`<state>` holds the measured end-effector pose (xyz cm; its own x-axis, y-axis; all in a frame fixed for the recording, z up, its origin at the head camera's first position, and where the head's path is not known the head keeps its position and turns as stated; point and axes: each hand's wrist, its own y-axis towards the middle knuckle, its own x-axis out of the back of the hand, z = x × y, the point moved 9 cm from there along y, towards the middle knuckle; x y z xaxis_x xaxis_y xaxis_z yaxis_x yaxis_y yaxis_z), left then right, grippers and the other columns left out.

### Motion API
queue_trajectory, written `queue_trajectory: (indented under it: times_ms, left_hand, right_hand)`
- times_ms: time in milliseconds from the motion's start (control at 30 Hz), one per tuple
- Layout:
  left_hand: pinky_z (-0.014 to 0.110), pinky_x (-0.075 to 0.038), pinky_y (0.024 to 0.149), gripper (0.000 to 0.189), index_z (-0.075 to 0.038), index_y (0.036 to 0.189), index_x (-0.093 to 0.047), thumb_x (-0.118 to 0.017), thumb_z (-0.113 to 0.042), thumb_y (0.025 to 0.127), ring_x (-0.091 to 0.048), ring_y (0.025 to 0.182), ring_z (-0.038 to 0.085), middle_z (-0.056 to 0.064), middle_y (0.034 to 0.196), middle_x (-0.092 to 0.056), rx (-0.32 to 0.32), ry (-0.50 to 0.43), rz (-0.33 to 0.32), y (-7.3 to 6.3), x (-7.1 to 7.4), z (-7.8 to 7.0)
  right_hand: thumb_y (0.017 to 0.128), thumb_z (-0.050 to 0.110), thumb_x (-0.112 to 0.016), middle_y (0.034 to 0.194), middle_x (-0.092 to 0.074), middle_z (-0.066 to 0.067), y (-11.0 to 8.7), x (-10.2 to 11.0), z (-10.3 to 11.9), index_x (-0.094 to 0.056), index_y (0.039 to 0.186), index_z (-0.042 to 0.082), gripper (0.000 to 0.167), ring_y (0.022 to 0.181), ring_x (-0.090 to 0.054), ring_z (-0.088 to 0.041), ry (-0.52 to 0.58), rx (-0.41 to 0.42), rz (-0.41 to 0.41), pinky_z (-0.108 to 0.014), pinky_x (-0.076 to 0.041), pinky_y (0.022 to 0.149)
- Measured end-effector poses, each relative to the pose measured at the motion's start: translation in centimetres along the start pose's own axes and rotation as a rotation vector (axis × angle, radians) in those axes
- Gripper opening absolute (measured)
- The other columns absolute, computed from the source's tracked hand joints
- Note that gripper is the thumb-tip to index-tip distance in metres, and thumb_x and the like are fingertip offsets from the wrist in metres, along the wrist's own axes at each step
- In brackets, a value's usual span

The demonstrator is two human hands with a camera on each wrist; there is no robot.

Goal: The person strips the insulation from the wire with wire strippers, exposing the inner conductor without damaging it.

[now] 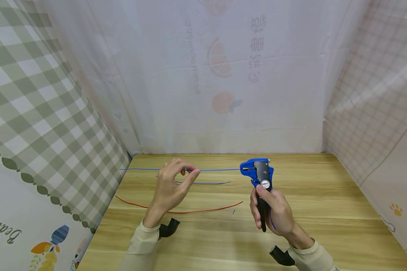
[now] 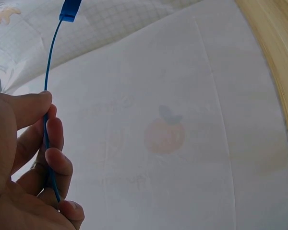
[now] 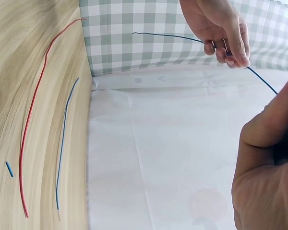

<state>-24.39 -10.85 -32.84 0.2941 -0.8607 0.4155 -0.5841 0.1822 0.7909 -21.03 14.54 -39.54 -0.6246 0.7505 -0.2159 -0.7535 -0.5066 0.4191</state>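
My left hand (image 1: 171, 184) pinches a long blue wire (image 1: 220, 170) between thumb and fingers; in the left wrist view the wire (image 2: 50, 57) also runs across the other curled fingers. Its right end enters the blue head of a wire stripper (image 1: 262, 171), and its left end sticks out past the hand. The right hand (image 1: 279, 210) grips the stripper's dark handles, thumb near the round label, head upward. In the right wrist view, the left hand (image 3: 225, 33) holds the wire at the upper right, while the stripper is mostly hidden behind the right hand.
A second blue wire (image 1: 210, 183) with a bare end lies on the wooden table (image 1: 325, 210). Nearer is a curved red wire (image 1: 203, 210), with a short blue piece (image 1: 234, 212) by its right end. Cloth walls (image 1: 224, 124) rise at the back and both sides.
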Motion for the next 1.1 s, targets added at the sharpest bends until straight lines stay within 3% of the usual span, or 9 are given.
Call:
queue_trajectory:
  times_ms: [967,1100]
  left_hand:
    - [0.028,-0.036,0.079,0.009,-0.013,0.096,-0.083,-0.089,-0.006,0.095,-0.061,0.082,0.014,0.0,0.09,-0.079,0.002,0.002,0.008,-0.07,0.16,0.16]
    - [0.029,-0.038,0.078,0.011,-0.012,0.096,-0.082,-0.088,-0.004,0.094,-0.06,0.081,0.015,0.002,0.09,-0.078,0.005,0.008,-0.024,-0.01,0.85,0.44]
  right_hand:
    - [0.122,0.007,-0.015,0.064,-0.04,-0.023,-0.01,0.17,-0.05,-0.041,0.093,-0.006,0.041,0.042,-0.036,-0.047,-0.019,-0.013,-0.004,-0.041,-0.05,0.036]
    - [0.122,0.009,-0.012,0.065,-0.039,-0.023,-0.16,0.58,0.39,-0.042,0.095,-0.005,0.042,0.043,-0.035,-0.045,0.016,0.008,0.001,-0.042,-0.048,0.035]
